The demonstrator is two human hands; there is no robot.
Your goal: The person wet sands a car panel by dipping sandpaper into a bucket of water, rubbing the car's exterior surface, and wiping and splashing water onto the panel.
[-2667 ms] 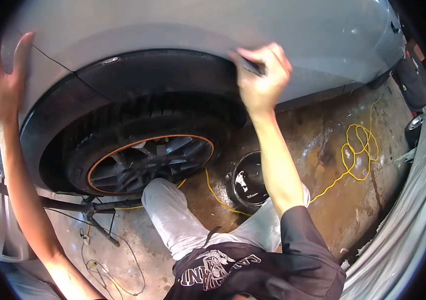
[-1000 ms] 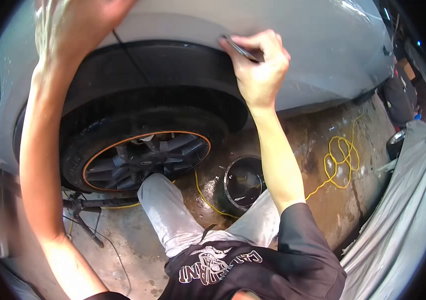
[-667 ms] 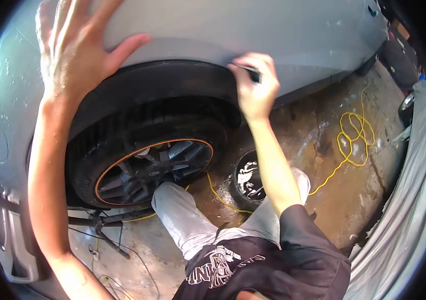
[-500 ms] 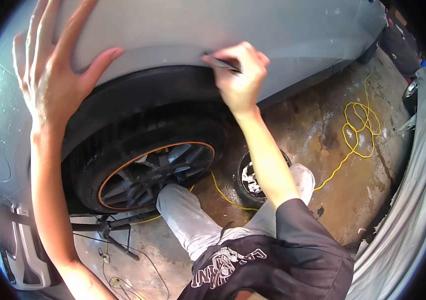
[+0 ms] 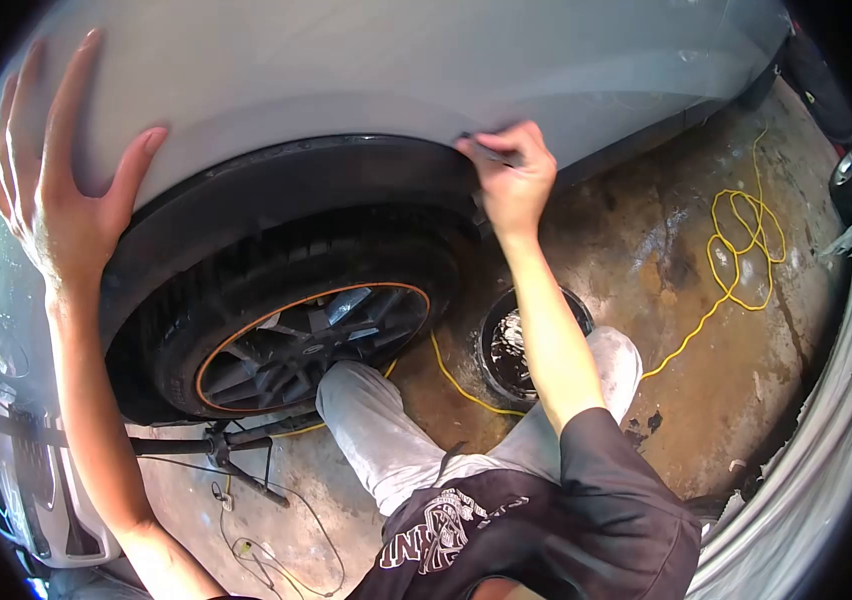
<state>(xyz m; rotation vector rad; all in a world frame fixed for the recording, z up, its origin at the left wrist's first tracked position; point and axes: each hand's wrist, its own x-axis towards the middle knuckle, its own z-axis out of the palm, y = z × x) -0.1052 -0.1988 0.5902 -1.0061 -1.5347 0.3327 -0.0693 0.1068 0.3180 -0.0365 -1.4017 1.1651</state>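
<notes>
My left hand (image 5: 71,222) rests with fingers spread on the grey car body panel (image 5: 346,60), left of the wheel arch. A small, thin dark tool (image 5: 494,152) is pinched in my right hand (image 5: 523,188). Its tip meets the seam where the panel borders the black wheel-arch trim (image 5: 336,165), on the arch's right side. The tool's exact kind is hard to make out, as my fingers cover much of it. Under the trim stands the tyre (image 5: 346,250), around a dark spoked wheel (image 5: 316,350) with an orange rim line.
A black bucket (image 5: 496,350) with white residue stands by my knee, partly behind my right forearm. Yellow cord (image 5: 711,310) snakes over the stained concrete floor. At lower left is a black stand (image 5: 218,448) with thin cables nearby. Pale draped sheeting (image 5: 796,490) hangs at right.
My right hand has moved right and down along the arch's edge with the tool. My left hand sits farther left and lower in view, still spread. The view has shifted slightly.
</notes>
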